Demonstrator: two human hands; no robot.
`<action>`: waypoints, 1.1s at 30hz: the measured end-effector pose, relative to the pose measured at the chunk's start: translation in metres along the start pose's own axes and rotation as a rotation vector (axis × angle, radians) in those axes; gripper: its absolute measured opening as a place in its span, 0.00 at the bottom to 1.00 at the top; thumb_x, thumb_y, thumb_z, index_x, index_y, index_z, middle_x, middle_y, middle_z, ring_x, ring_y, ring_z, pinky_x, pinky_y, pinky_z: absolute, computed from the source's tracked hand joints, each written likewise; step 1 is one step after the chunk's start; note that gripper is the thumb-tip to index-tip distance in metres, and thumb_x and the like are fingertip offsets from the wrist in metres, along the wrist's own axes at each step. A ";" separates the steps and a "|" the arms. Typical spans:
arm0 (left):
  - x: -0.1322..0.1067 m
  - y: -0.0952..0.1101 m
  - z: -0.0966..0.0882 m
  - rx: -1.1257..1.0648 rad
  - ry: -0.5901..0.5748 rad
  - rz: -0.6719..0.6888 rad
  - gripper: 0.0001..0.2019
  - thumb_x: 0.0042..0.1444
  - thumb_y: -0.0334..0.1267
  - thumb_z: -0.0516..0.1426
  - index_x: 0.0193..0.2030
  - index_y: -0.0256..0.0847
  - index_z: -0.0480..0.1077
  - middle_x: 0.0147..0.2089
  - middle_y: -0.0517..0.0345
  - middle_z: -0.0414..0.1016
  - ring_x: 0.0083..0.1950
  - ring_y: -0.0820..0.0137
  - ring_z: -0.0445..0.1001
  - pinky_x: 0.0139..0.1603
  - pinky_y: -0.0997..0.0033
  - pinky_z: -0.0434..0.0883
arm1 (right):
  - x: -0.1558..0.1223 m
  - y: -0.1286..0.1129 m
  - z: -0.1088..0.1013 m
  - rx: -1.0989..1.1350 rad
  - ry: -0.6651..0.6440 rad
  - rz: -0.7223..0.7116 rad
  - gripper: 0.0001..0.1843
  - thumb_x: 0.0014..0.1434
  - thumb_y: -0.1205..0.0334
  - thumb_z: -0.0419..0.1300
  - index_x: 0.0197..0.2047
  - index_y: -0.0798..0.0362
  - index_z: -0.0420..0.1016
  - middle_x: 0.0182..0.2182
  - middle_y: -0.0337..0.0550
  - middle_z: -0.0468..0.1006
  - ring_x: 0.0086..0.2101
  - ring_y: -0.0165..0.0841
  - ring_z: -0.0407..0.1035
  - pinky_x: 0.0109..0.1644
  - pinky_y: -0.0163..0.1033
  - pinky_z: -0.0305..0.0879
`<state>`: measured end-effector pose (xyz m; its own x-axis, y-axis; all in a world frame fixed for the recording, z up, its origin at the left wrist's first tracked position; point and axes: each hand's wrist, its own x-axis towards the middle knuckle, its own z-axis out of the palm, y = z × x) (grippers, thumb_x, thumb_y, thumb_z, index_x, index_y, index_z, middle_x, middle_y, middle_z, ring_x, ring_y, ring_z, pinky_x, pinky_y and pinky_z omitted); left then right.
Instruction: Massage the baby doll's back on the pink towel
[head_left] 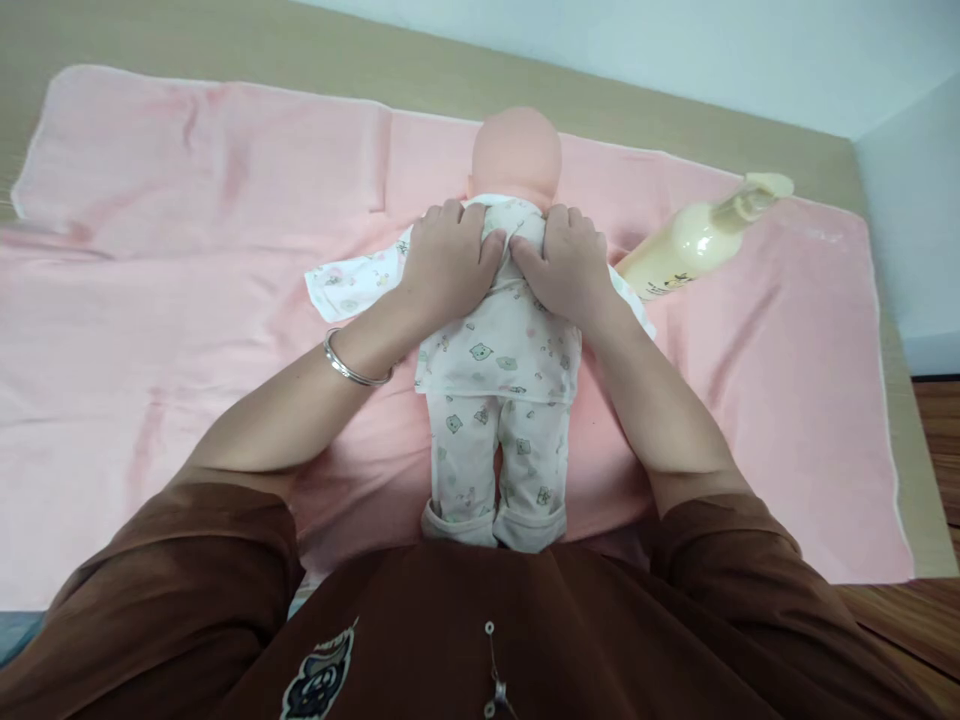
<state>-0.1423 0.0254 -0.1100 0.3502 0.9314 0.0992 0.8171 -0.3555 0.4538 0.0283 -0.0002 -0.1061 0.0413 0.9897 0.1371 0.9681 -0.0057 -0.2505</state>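
Observation:
A baby doll lies lengthwise in front of me, its bald head at the far end and no face showing. It wears a white printed top and matching trousers with turned-up cuffs. My left hand rests flat on the left side of its upper back, thumb spread inward. On the opposite shoulder lies my right hand, also flat, with the thumb pointing toward the middle. Both thumbs nearly meet along the doll's back. The left sleeve of the top stretches out sideways; my right forearm partly hides the other sleeve.
A pink blanket with light edging lies under the doll on a wooden tabletop. A pale yellow pump bottle lies tilted right of the doll, close to my right hand. White walls stand behind and to the right.

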 end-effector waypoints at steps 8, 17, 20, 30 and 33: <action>-0.026 0.025 -0.013 0.103 0.039 0.187 0.16 0.72 0.33 0.47 0.58 0.32 0.72 0.61 0.36 0.74 0.67 0.46 0.72 0.71 0.45 0.68 | -0.010 -0.008 -0.023 -0.047 -0.099 -0.057 0.29 0.77 0.42 0.40 0.58 0.58 0.68 0.55 0.60 0.75 0.59 0.54 0.71 0.66 0.67 0.66; 0.012 -0.015 0.001 -0.042 -0.012 0.066 0.17 0.74 0.46 0.42 0.45 0.47 0.71 0.48 0.47 0.75 0.52 0.54 0.70 0.57 0.42 0.69 | -0.047 -0.038 -0.038 -0.031 -0.117 -0.183 0.30 0.75 0.56 0.45 0.72 0.65 0.60 0.71 0.68 0.66 0.74 0.62 0.56 0.77 0.72 0.55; 0.013 -0.015 0.003 0.040 -0.014 0.136 0.20 0.73 0.46 0.39 0.47 0.48 0.71 0.50 0.46 0.74 0.54 0.53 0.67 0.58 0.39 0.67 | -0.045 -0.040 -0.040 -0.008 -0.138 -0.151 0.27 0.75 0.57 0.45 0.68 0.65 0.65 0.69 0.67 0.68 0.74 0.60 0.58 0.77 0.70 0.57; -0.026 0.010 -0.011 -0.066 0.116 0.231 0.22 0.73 0.46 0.45 0.66 0.46 0.69 0.64 0.46 0.75 0.70 0.48 0.67 0.72 0.38 0.66 | -0.003 -0.003 -0.024 0.043 -0.135 0.000 0.32 0.78 0.43 0.37 0.58 0.59 0.71 0.57 0.62 0.79 0.64 0.53 0.71 0.74 0.69 0.60; -0.024 0.008 -0.011 -0.060 0.086 0.203 0.21 0.72 0.47 0.45 0.64 0.49 0.70 0.63 0.49 0.75 0.69 0.50 0.67 0.70 0.40 0.68 | -0.007 -0.005 -0.024 0.005 -0.125 -0.061 0.33 0.78 0.44 0.36 0.60 0.61 0.69 0.58 0.64 0.78 0.64 0.54 0.70 0.74 0.68 0.60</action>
<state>-0.1493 0.0015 -0.0986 0.4626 0.8452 0.2676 0.7038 -0.5336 0.4689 0.0291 -0.0109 -0.0829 -0.0487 0.9983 0.0322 0.9667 0.0552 -0.2501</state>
